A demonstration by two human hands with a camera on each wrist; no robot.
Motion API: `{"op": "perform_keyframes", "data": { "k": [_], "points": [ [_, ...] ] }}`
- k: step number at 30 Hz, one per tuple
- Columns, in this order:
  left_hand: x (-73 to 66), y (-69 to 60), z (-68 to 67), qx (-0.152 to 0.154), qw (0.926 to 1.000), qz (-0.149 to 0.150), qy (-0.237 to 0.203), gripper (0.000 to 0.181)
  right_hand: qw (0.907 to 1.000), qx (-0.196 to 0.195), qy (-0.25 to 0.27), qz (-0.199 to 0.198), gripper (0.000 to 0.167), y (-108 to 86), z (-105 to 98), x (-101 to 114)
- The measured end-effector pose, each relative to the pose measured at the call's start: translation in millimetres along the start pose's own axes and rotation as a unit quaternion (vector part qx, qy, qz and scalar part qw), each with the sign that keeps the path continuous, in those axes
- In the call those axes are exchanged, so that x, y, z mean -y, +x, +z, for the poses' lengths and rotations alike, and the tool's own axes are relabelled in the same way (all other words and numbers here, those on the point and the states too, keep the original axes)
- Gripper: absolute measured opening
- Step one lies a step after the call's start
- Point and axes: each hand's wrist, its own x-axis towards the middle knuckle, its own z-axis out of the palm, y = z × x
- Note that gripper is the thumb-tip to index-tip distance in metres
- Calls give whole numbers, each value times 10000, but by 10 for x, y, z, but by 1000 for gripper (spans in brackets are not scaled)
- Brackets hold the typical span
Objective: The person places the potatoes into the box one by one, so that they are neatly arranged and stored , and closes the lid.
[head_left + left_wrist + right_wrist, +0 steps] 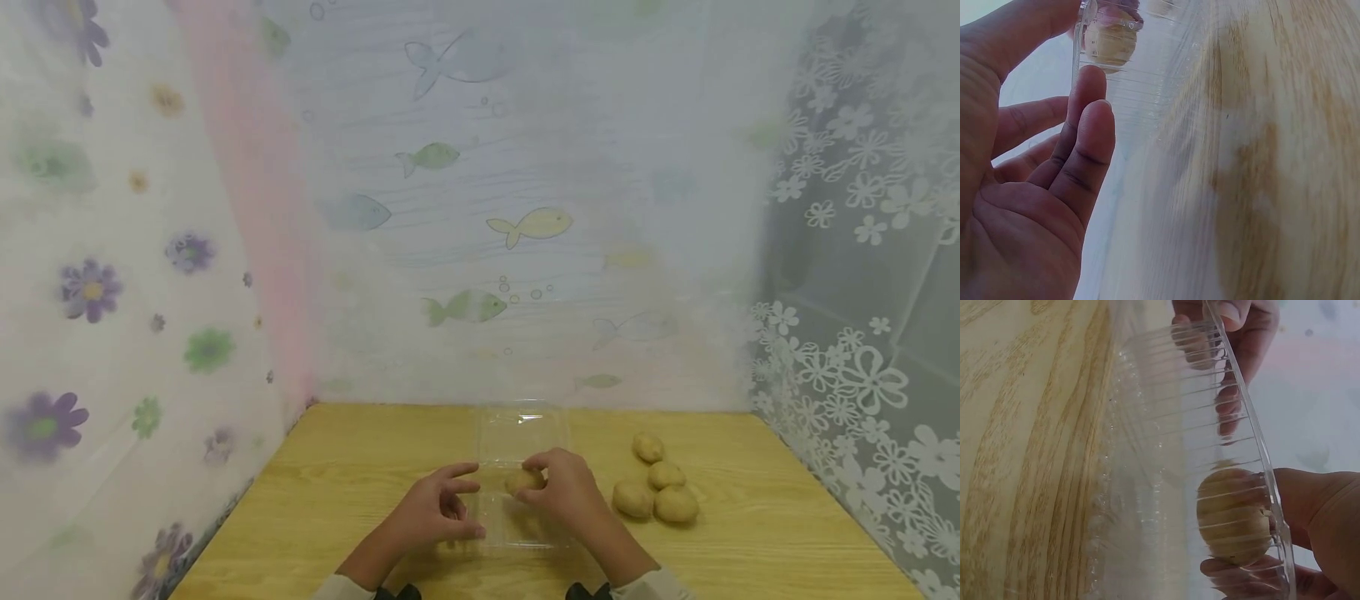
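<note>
A clear plastic container (491,521) lies on the table with its lid folded back on the far side. Inside its tray, my right hand (566,492) holds a potato (521,482) between thumb and fingers; the right wrist view shows this potato (1233,515) through the ribbed clear wall. My left hand (427,510) is at the container's left edge, thumb and forefinger spread apart along it. In the left wrist view the left hand (1035,137) has its other fingers loosely bent beside the wall. Whether those fingers press on it, I cannot tell.
Several potatoes (677,504) lie grouped on the wooden table (772,500), right of the container and my right forearm. Behind the table hangs a fish-patterned sheet (375,275), with flowered sheets on the left (127,350) and right (840,250).
</note>
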Motion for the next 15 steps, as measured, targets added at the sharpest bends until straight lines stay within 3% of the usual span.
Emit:
{"op": "perform_keyframes", "data": {
  "k": [15],
  "points": [
    [29,1,-8,22,9999,75,118,87,9990,84,-354,-265,35,-48,95,15]
  ]
}}
